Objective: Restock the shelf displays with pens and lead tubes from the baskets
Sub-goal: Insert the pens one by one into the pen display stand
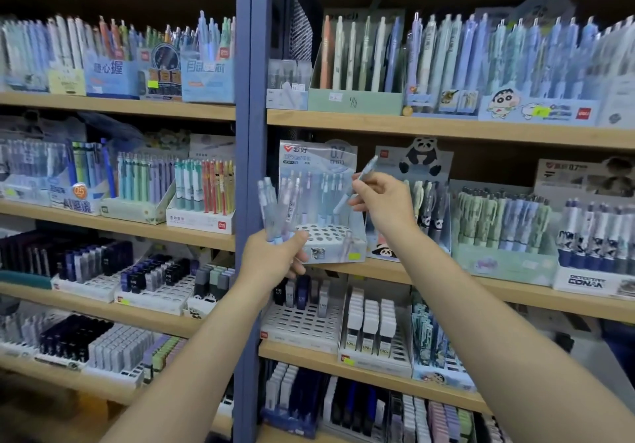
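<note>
From the head camera, the pale blue cardboard pen display box (330,236) with its white holed tray sits on the wooden shelf (446,281), a few pastel pens standing at its back. Just left of that box, the left hand (275,257) grips a bunch of translucent pastel pens (278,209), tips upward. In front of the box's upper right, the right hand (381,202) pinches a single light blue pen (360,176), tilted. Right of the box stands a panda-printed pen display (419,202).
</note>
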Motion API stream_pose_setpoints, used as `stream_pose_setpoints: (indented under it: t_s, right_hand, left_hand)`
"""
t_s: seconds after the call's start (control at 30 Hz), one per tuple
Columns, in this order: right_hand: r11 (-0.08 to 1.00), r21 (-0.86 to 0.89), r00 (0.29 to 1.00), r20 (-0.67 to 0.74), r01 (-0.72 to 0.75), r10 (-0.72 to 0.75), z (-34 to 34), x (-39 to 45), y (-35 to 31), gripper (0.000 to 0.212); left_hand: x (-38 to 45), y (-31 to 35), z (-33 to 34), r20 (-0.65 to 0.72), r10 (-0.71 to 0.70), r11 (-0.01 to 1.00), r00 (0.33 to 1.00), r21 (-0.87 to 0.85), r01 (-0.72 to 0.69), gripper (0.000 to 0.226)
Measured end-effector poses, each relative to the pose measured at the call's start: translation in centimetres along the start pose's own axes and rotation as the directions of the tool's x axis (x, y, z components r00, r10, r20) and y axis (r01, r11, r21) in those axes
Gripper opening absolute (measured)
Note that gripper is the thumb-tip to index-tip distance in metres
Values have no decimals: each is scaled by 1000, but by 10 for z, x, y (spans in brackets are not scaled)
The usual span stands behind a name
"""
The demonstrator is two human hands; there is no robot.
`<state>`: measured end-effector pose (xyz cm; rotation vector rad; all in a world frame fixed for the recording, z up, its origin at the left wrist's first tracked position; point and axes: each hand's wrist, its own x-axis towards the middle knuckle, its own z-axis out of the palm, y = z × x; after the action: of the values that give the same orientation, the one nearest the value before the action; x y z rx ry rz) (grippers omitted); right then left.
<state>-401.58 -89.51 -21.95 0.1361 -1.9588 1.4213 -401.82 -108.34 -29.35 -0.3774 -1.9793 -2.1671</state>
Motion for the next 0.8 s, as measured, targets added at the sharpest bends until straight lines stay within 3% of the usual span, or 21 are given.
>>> stream_pose_setpoints:
  t_s: [0.1, 0.37, 0.53, 0.8]
  right_hand:
    - [999, -37, 999, 30, -30, 32, 8, 6, 8, 17]
    - [971, -233, 994, 81, -54, 75, 21, 22, 18, 15]
    - [951, -300, 986, 123, -69, 111, 30, 24, 17, 18]
    - [943, -326, 998, -32, -69, 62, 43, 20, 21, 15]
  left_hand:
    - [-2, -3, 7, 42, -23, 1000, 999, -6, 23, 6]
    - [17, -12, -6, -76, -72, 992, 995, 96, 79, 13]
    - [13, -11, 1, 31, -70, 993, 997, 97, 67, 21]
    - [15, -15, 4, 49, -122, 992, 991, 10, 122, 23]
